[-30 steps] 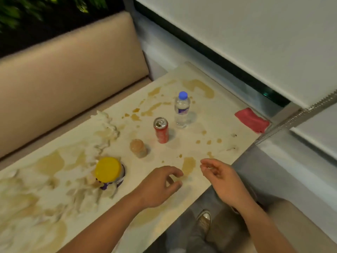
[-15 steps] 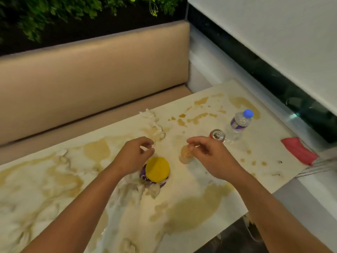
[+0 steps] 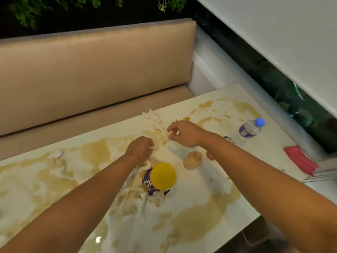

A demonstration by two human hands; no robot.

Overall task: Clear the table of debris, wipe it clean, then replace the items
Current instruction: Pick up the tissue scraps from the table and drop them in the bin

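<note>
A long tan bench seat (image 3: 94, 70) runs along the far edge of my table. Green leafy plants (image 3: 54, 8) hang above it.

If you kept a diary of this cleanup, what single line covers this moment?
stage: clearing debris | left hand: pinching white crumpled tissue scraps | right hand: pinching same scraps | red cloth: untouched, table edge

We see a pale, marble-patterned counter (image 3: 209, 225) blotched with tan. On it lie crumpled white tissue scraps (image 3: 155, 119), a purple jar with a yellow lid (image 3: 162, 177), a small amber bottle (image 3: 193, 160), a red can (image 3: 211, 155) partly hidden by an arm, a water bottle (image 3: 250, 129) and a red cloth (image 3: 300, 159) at the right edge.
</note>
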